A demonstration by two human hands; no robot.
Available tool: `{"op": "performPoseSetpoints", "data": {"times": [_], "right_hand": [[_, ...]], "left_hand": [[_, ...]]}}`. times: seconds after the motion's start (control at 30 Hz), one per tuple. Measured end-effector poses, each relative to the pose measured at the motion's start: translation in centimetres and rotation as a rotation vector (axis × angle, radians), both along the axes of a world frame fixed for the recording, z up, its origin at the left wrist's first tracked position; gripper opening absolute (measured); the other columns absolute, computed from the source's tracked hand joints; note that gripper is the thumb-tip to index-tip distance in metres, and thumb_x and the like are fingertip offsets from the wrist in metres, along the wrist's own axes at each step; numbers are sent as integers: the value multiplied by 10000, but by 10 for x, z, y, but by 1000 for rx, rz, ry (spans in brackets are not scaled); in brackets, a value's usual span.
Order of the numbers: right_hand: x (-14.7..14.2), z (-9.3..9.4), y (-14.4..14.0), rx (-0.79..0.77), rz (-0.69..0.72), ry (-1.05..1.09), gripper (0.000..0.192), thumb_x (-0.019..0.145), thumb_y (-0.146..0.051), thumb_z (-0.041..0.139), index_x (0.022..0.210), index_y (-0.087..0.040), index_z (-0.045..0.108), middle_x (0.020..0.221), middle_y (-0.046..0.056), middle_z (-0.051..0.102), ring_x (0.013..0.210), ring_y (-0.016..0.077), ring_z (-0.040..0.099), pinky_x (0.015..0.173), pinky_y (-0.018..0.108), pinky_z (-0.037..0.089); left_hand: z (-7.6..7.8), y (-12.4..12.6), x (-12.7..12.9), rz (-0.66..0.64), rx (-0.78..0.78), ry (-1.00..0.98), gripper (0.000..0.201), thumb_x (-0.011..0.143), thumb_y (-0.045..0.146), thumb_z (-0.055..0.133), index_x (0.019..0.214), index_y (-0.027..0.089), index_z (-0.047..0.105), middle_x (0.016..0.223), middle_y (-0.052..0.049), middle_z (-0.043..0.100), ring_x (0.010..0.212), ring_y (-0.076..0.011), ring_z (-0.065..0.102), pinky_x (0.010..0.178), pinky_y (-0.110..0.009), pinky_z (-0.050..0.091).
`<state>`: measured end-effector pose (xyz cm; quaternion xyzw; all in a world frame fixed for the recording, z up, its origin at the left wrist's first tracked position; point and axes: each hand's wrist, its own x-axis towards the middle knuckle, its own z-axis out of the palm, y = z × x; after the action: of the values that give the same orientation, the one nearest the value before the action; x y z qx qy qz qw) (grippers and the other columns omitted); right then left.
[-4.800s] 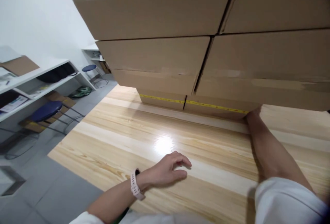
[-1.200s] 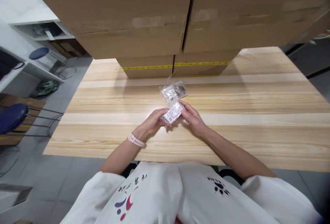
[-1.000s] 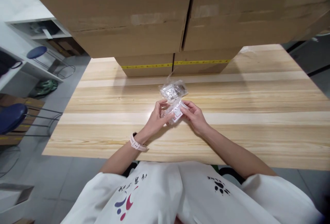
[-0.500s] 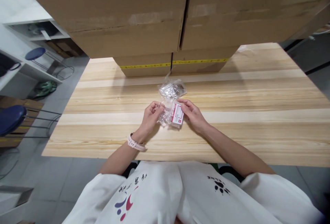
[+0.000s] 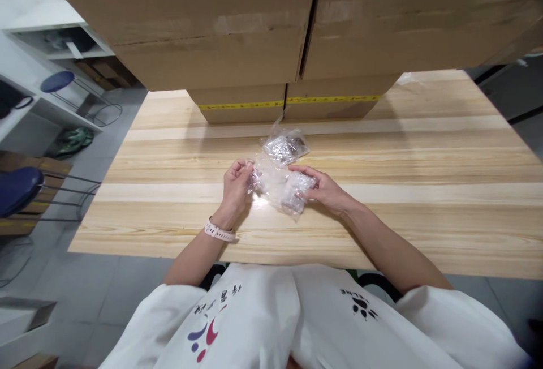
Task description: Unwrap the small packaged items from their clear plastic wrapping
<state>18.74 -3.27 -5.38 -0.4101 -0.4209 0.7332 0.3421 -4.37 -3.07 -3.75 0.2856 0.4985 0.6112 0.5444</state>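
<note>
Clear bubble wrap (image 5: pixel 271 179) stretches between my two hands above the wooden table (image 5: pixel 165 210). My left hand (image 5: pixel 237 182) pinches its left edge, thumb against fingers. On the other side, my right hand (image 5: pixel 324 191) grips a wrapped bundle (image 5: pixel 296 188) between thumb and fingers; the plastic covers what is inside. Just beyond the wrap lies a clear plastic bag (image 5: pixel 286 145) with a dark item in it, too blurred to name. A pale pink watch strap (image 5: pixel 219 231) circles my left wrist.
Large cardboard boxes (image 5: pixel 220 29) stand stacked at the back of the table, the lower ones crossed by yellow tape (image 5: pixel 241 106). Blue stools (image 5: pixel 19 191) and white shelving (image 5: pixel 25 125) are off to the left. A scrap of clear plastic (image 5: pixel 409 78) lies at the far right.
My hands have moved apart, drawing the bubble wrap wider. The small white and red box seen by my right hand is now hidden under the plastic.
</note>
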Motion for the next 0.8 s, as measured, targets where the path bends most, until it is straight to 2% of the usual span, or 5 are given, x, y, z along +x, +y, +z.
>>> {"op": "performPoseSetpoints", "data": {"times": [0.23, 0.4, 0.5, 0.6, 0.8], "right_hand": [[-4, -4, -5, 200, 78, -22, 648, 744, -288, 871, 1359, -318, 669, 1156, 36, 706, 871, 168, 649, 769, 313, 583], [-5, 1, -9, 490, 91, -210, 586, 864, -268, 747, 1430, -365, 631, 1347, 53, 646, 1122, 236, 632, 985, 416, 536], [-5, 5, -11, 629, 142, -266, 332, 913, -301, 698, 1235, -357, 756, 1266, 72, 645, 1186, 265, 601, 1023, 475, 509], [-2, 6, -9, 630, 103, -243, 102, 883, -331, 750, 971, -307, 797, 1361, 77, 580, 1324, 286, 534, 1034, 467, 501], [30, 15, 9, 517, 234, -144, 199, 765, -374, 876, 835, -240, 747, 1274, 83, 675, 1210, 276, 627, 1073, 476, 458]], "left_hand": [[5, 9, -16, 172, -1, 96, 365, 659, 380, 937, 766, 169, 659, 532, 87, 517, 414, -39, 378, 401, -186, 260], [-2, 11, -19, 209, 0, 93, 350, 690, 375, 921, 764, 166, 650, 572, 72, 550, 463, -52, 444, 463, -192, 331], [-7, 11, -21, 197, 1, 73, 368, 672, 380, 930, 781, 164, 653, 622, 58, 589, 520, -64, 498, 516, -195, 387], [-10, 12, -24, 202, -21, 41, 384, 660, 386, 935, 794, 169, 648, 624, 64, 585, 528, -67, 499, 527, -200, 393], [-11, 15, -29, 248, -24, -28, 409, 621, 359, 944, 774, 167, 616, 657, 65, 596, 555, -59, 492, 558, -195, 392]]}}
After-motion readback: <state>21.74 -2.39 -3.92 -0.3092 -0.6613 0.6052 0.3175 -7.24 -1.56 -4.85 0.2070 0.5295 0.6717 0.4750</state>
